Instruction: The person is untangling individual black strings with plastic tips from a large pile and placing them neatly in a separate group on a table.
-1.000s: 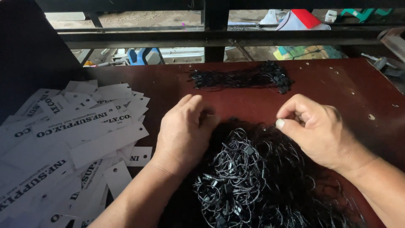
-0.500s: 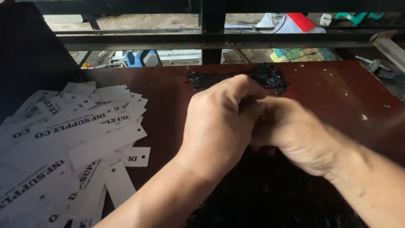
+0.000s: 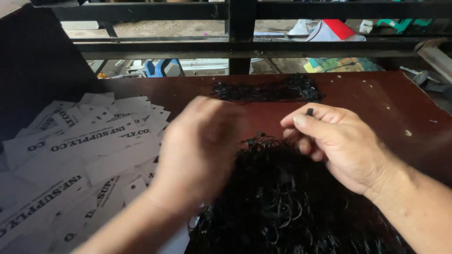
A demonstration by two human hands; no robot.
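Observation:
A big tangled heap of black string loops [image 3: 287, 202] lies on the dark red table [image 3: 376, 101] in front of me. My right hand [image 3: 339, 146] hovers over the heap's far edge and pinches one black string fastener between thumb and forefinger. My left hand [image 3: 200, 150] is blurred from motion, lifted just left of the heap beside the white tags; whether it holds anything I cannot tell. A second, flatter bundle of black strings [image 3: 268, 89] lies at the table's far edge.
Several white paper tags [image 3: 80, 160] with black print are spread over the left side of the table. Dark metal rails [image 3: 235, 47] run along the far edge, with cluttered ground beyond. A black surface [image 3: 33, 70] rises at the far left.
My hands were apart on the heap, then came together above it. Now they have separated again, the left swinging leftward, the right holding a string up.

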